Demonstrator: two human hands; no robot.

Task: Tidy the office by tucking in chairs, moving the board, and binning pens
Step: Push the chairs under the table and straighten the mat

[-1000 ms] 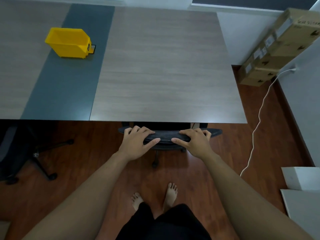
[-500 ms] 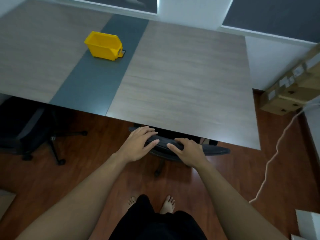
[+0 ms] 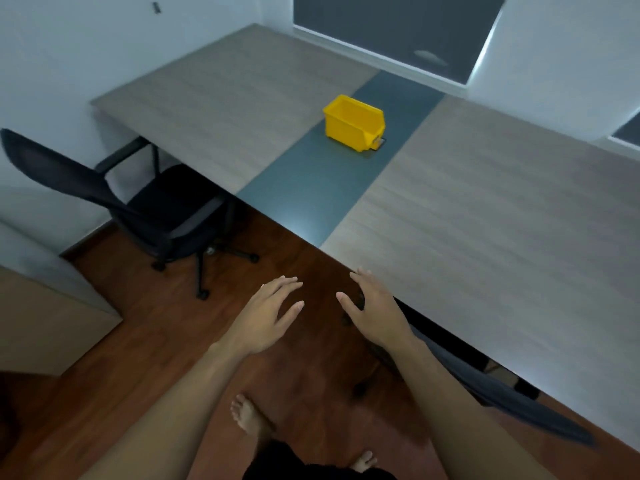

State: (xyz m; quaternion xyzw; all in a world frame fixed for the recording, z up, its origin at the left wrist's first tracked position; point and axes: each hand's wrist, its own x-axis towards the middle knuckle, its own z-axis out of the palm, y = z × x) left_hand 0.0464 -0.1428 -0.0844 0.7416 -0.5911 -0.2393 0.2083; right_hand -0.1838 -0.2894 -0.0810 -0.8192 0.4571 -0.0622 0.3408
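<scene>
My left hand point(image 3: 266, 313) and my right hand point(image 3: 375, 306) hover open over the floor by the desk edge, fingers spread, holding nothing. The black chair point(image 3: 491, 386) I was touching sits tucked under the long desk point(image 3: 485, 216), only its backrest top showing to the right of my right arm. A second black office chair point(image 3: 149, 206) stands at the left, pulled out from the desk and angled. A yellow bin point(image 3: 353, 123) rests on the desk's dark centre strip. No pens or board are in view.
A light wooden cabinet point(image 3: 41, 313) stands at the left edge near the pulled-out chair. Dark wooden floor point(image 3: 145, 341) lies between me and that chair. My bare feet point(image 3: 247, 415) are below my hands. White walls and a dark window back the desk.
Both hands have let go of the tucked chair's backrest and opened. My view has swung left, bringing the second chair and the desk's left half into sight.
</scene>
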